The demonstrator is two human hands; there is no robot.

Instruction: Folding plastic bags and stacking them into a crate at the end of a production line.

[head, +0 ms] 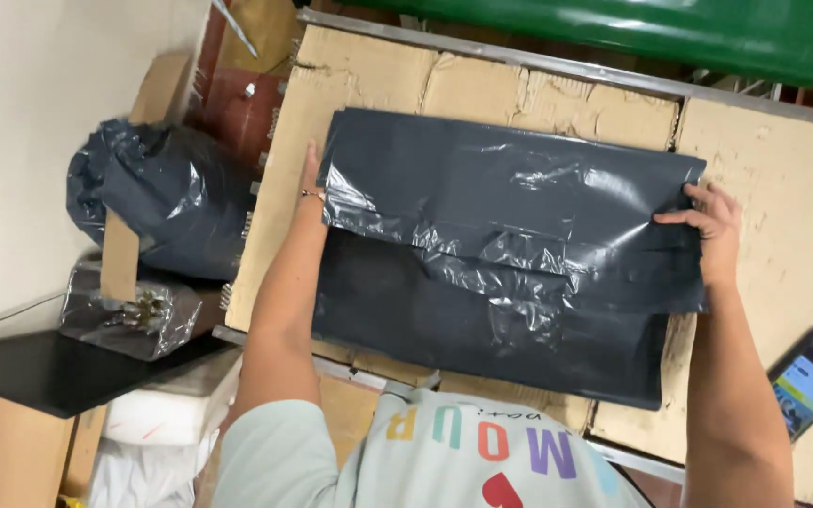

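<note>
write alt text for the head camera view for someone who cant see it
Seen from above, a person's left hand and right hand grip opposite edges of a folded dark grey plastic bag lying flat on a cardboard-covered table. A phone with a lit screen lies to the right, and a bundle of dark plastic sits off the table's left edge.

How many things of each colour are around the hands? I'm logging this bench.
Dark grey plastic: 2, the flat mailer bag that left hand and right hand touch, and the stuffed bag.
Brown: 1, cardboard-covered table.
Black: 1, phone.
Green: 1, bin edge.
Total: 5
</note>
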